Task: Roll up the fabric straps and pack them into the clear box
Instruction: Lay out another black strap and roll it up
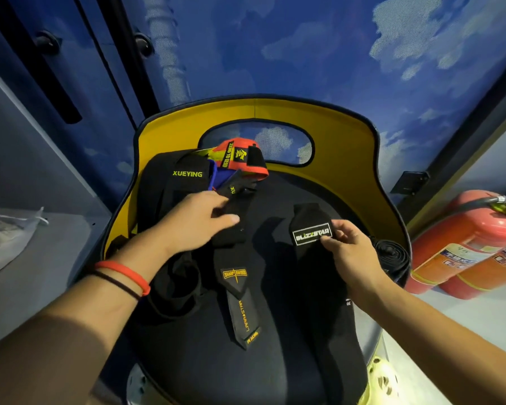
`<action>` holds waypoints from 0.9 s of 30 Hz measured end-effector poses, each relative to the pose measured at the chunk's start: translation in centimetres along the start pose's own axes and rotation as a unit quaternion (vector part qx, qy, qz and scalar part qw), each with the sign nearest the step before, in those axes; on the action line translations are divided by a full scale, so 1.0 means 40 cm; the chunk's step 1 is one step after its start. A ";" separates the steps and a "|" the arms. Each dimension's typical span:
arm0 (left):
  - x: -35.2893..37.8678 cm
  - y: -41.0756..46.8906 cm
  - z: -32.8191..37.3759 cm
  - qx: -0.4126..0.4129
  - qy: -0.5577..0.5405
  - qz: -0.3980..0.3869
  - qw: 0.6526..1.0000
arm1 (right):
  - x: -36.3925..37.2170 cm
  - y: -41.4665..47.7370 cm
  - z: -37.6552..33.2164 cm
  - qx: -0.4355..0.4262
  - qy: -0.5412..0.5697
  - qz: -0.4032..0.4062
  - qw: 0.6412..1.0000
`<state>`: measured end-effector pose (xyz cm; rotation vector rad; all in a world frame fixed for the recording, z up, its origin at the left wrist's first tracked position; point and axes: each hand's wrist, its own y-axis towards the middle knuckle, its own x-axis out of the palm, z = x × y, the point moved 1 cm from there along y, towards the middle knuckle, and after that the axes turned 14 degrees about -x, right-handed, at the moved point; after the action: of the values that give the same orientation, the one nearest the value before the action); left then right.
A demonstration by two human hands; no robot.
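Several fabric straps lie on the black seat of a chair (275, 361). My right hand (348, 249) pinches the end of a black strap with a white-framed BLIZZSTAR patch (311, 233). My left hand (199, 220) rests flat, fingers spread, on a black strap with yellow SHARP SWORD lettering (237, 290). Behind it lie a black XUEYING strap (176, 176) and a red and yellow strap (240, 159). A rolled black strap (390, 255) sits at the seat's right edge. No clear box is in view.
The chair has a yellow back (348, 135) with a cut-out handle. Two red fire extinguishers (465, 247) lie on the floor to the right. A white bag (6, 238) lies on a grey ledge to the left. A blue cloud-print wall stands behind.
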<state>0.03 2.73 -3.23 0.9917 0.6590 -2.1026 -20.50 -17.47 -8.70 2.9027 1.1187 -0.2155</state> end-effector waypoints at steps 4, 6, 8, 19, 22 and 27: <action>0.068 -0.030 0.003 -0.022 -0.057 -0.106 0.993 | 0.020 0.038 -0.030 -0.079 -0.080 0.023 0.993; 0.071 -0.040 -0.004 -0.024 -0.085 -0.185 0.979 | 0.023 0.059 -0.045 -0.099 -0.100 0.031 0.990; 0.037 -0.034 -0.019 -0.010 -0.065 -0.161 0.985 | 0.025 0.077 -0.047 -0.105 -0.109 0.038 0.988; -0.039 -0.094 -0.091 -0.053 0.028 -0.041 0.997 | 0.034 0.181 -0.055 -0.130 -0.134 0.056 0.981; 0.009 -0.118 -0.029 -0.020 0.121 -0.114 0.986 | 0.025 0.187 -0.035 -0.155 -0.295 -0.024 0.942; 0.061 -0.105 0.001 -0.030 0.269 -0.117 0.956 | 0.025 0.102 -0.022 -0.190 -0.555 -0.252 0.769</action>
<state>-4.33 4.37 -4.57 1.5348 1.1483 -1.9936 -16.92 -19.78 -8.08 1.5026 1.3283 -1.2968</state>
